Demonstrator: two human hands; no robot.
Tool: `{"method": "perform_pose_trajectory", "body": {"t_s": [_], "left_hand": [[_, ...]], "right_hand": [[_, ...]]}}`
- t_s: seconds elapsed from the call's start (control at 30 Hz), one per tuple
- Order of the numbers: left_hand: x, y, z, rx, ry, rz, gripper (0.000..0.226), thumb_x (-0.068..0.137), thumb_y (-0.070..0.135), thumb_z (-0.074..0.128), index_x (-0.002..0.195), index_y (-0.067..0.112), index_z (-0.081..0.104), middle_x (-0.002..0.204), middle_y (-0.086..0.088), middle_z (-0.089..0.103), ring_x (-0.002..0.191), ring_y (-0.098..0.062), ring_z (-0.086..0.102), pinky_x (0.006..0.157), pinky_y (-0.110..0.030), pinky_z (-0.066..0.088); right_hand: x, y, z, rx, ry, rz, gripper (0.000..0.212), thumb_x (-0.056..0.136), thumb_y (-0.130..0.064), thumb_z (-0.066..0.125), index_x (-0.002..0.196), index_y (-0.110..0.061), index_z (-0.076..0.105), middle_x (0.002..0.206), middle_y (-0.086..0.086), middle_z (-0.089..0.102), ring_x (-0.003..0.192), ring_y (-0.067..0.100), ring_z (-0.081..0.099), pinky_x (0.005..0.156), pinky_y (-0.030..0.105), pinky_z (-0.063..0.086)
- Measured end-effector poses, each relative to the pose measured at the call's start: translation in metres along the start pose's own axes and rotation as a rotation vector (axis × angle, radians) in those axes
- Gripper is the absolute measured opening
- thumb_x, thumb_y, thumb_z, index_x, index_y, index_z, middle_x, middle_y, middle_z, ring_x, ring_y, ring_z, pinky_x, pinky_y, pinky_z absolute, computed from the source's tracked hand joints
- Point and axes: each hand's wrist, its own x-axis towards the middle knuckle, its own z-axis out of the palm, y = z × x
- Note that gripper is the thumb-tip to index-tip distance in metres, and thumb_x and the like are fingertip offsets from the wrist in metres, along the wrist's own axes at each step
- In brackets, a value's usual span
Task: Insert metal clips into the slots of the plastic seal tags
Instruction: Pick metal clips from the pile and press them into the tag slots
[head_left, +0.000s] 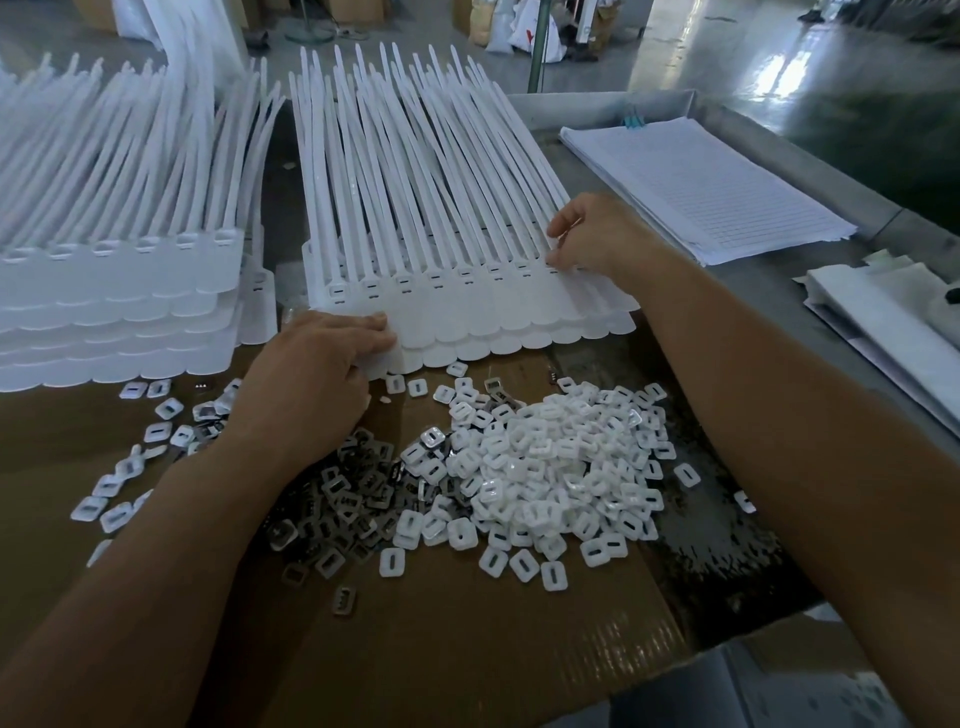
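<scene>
The left hand (317, 364) presses flat fingers on the bendy white plastic seal tags (467, 312), the right hand (592, 236) curls its fingers and hides any hold, and the grey metal clips (353, 499) seem light, slippery, best pinched by the edges.

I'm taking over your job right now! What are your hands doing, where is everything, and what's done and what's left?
Left hand: rests on the near left corner of the middle tag stack; grip unclear.
Right hand: fingertips curled at the rightmost slot of that stack's top row; anything held is hidden.
Metal clips: dark pile on the cardboard, beside the white plastic pieces.
Done: too small to tell which slots hold clips.
Left: check the row, then fill empty slots.
</scene>
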Motion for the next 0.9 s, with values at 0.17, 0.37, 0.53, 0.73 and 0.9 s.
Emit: {"method": "perform_pose_trajectory", "body": {"t_s": [0.17,0.37,0.53,0.73,0.9], "left_hand": [[-0.001,0.000,0.000,-0.009,0.009,-0.003,0.042,0.082,-0.006,0.048,0.118,0.012,0.060,0.128,0.003,0.055,0.123,-0.019,0.042,0.105,-0.032,0.027],[-0.001,-0.001,0.001,-0.013,0.002,-0.010,0.044,0.081,-0.007,0.048,0.118,0.013,0.061,0.129,0.005,0.054,0.123,-0.019,0.042,0.105,-0.031,0.027],[-0.001,0.001,-0.001,-0.014,0.004,0.001,0.043,0.082,-0.006,0.048,0.119,0.014,0.060,0.129,0.005,0.054,0.122,-0.018,0.042,0.104,-0.030,0.027],[-0.002,0.002,0.000,-0.003,0.009,0.004,0.044,0.082,-0.005,0.047,0.119,0.014,0.060,0.129,0.005,0.054,0.123,-0.017,0.042,0.105,-0.028,0.025],[-0.001,0.001,0.000,-0.004,-0.004,-0.007,0.045,0.082,-0.004,0.046,0.120,0.016,0.060,0.130,0.007,0.053,0.123,-0.017,0.040,0.106,-0.031,0.026]], "right_hand": [[0.000,-0.012,-0.004,-0.131,-0.087,0.039,0.035,0.080,-0.006,0.063,0.114,-0.002,0.060,0.121,0.018,0.059,0.114,0.032,0.054,0.096,0.038,0.045],[-0.007,-0.006,-0.003,-0.044,-0.059,0.026,0.021,0.083,-0.007,0.064,0.104,-0.006,0.062,0.098,0.006,0.057,0.082,0.013,0.051,0.079,0.027,0.047],[-0.031,0.002,-0.012,0.006,0.003,-0.128,0.008,0.086,-0.016,0.063,0.092,-0.019,0.058,0.081,-0.010,0.057,0.069,-0.002,0.049,0.051,0.005,0.035],[-0.082,0.005,-0.023,-0.148,-0.302,-0.256,0.013,0.083,-0.022,0.067,0.074,-0.030,0.061,0.073,-0.016,0.061,0.069,-0.003,0.056,0.061,0.012,0.038],[-0.095,0.013,-0.018,-0.248,-0.407,-0.250,0.011,0.082,-0.025,0.067,0.075,-0.032,0.063,0.075,-0.018,0.060,0.072,-0.004,0.055,0.064,0.015,0.041]]}}
